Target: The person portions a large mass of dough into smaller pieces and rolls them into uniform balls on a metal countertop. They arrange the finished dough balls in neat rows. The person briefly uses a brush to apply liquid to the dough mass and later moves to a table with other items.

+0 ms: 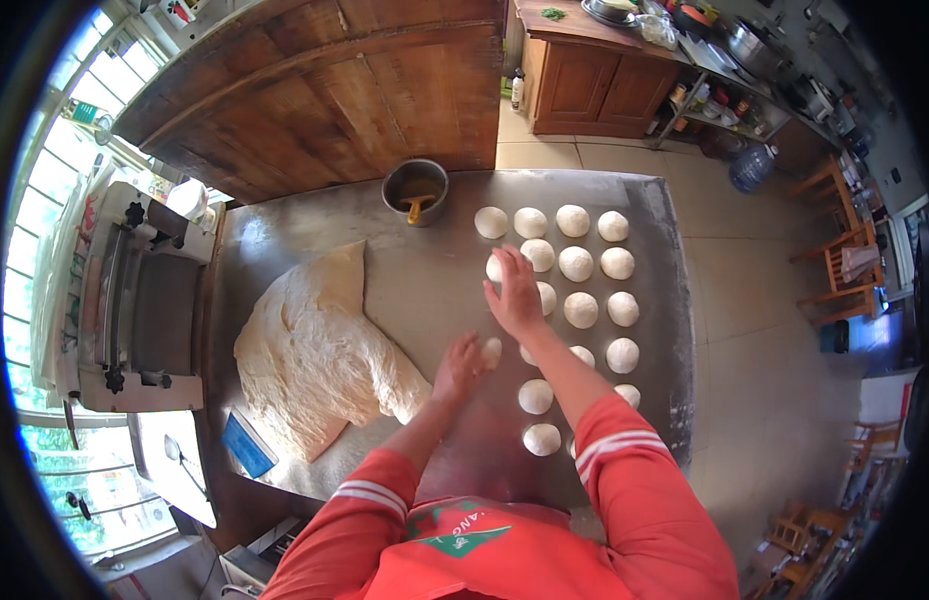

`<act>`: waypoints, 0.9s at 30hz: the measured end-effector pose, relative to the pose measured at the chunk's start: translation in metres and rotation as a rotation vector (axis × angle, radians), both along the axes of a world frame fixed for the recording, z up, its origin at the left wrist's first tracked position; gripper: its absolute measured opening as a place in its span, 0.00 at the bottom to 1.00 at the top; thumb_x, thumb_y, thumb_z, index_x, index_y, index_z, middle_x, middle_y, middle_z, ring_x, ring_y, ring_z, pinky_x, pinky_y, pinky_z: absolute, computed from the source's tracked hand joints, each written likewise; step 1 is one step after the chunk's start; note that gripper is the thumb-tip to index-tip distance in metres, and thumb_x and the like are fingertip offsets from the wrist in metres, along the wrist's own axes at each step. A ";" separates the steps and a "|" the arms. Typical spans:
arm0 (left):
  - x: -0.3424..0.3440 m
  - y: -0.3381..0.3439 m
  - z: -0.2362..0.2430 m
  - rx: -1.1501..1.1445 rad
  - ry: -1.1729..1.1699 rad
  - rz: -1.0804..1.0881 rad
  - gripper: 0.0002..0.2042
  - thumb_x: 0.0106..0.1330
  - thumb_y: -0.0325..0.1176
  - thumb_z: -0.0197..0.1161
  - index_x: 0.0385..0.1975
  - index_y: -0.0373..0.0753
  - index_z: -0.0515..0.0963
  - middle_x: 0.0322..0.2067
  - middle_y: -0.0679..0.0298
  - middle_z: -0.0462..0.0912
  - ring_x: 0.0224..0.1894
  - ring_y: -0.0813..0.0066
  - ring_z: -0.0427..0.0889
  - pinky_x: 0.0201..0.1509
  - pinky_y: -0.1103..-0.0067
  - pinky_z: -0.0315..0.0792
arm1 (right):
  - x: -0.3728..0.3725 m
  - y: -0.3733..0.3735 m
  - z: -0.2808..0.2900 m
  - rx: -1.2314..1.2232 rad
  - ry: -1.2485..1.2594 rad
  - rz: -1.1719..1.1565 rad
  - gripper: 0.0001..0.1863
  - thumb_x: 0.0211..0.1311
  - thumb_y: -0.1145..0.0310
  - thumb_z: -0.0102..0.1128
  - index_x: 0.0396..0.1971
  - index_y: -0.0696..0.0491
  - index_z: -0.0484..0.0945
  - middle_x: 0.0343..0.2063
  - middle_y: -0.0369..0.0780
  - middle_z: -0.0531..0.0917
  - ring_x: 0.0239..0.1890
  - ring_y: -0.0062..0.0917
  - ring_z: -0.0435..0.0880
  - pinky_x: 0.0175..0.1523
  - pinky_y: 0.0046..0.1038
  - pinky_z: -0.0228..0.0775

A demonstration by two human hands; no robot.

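Seen from above, a person in red sleeves worked at a metal bench (424,275) with both bare hands, and the shaping of dough looked well under way but unfinished. On the right side of the bench, pale, rounded dough balls (580,310) sat in rough rows, spaced slightly apart; the right forearm hid some, so the full count could not be told. The leftmost column held only two, at its far end, while the others ran closer to the person. To the left lay a large dough mass (309,345), undivided and loosely spread, with one thick arm reaching toward the person's left hand; a good share of the dough seemed left to shape.

The left hand (459,370) was beside a small dough piece (492,352), set apart from the rows; whether its grip was closed on the piece could not be told. The right hand (516,292) was at the near ball of that short column, partly covering it, thumb and fingers apart; whether this grip pressed on the ball could not be told.

A metal pot (392,207) with a yellow-handled tool (416,210) stood at the far edge, and a flat blue object (247,446) lay near the left corner.
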State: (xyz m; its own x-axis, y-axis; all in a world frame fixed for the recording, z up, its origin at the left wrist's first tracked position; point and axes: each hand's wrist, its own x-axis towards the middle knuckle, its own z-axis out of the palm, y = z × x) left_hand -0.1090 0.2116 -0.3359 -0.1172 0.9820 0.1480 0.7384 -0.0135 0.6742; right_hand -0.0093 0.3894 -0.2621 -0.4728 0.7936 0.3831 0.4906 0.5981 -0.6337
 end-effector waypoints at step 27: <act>-0.023 -0.269 0.034 -0.642 -0.762 0.519 0.21 0.68 0.50 0.58 0.47 0.37 0.77 0.35 0.51 0.83 0.41 0.59 0.83 0.41 0.66 0.75 | 0.051 -0.356 -0.021 -0.251 -0.285 0.028 0.42 0.60 0.44 0.60 0.60 0.65 0.61 0.62 0.58 0.65 0.64 0.50 0.65 0.66 0.40 0.60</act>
